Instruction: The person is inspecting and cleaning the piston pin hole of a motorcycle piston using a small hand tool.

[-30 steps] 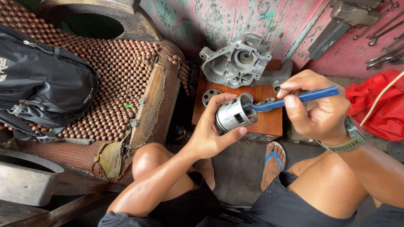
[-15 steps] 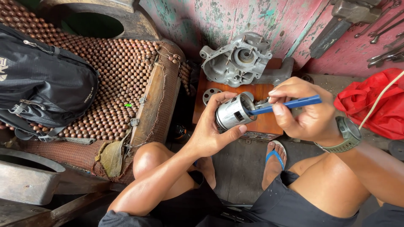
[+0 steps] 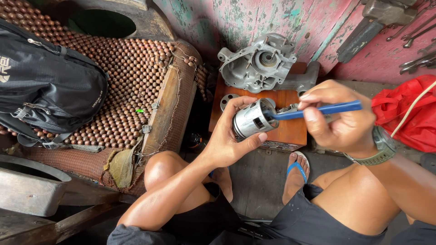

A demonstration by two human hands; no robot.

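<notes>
A metal piston [image 3: 251, 120] is clasped in the left hand [image 3: 227, 136], the grip closed around its skirt with the thumb over the top and the fingers beneath. The cylinder's long axis lies roughly level and points toward the right hand [image 3: 336, 122], its open end turned that way. A blue-handled tool [image 3: 318, 110] is pinched in the closed grip of the right hand, and its shaft is laid along nearly the same line, so that the tip meets the piston's open end just beside the left thumb. Whether the tip is inside the skirt or only at its rim cannot be told. Of the two, the left hand is the one in full contact with the piston; the right reaches it only through the tool.

Just beyond both grips, a small wooden block [image 3: 290, 129] is used as a worktop, with a grey cast engine casing [image 3: 259, 63] resting at its far side against a peeling pink wall [image 3: 272, 18]. To the outer side of the left grip lie a beaded seat cover [image 3: 122, 77] and a black backpack [image 3: 45, 86]; a red bag [image 3: 404, 113] sits past the right wrist.
</notes>
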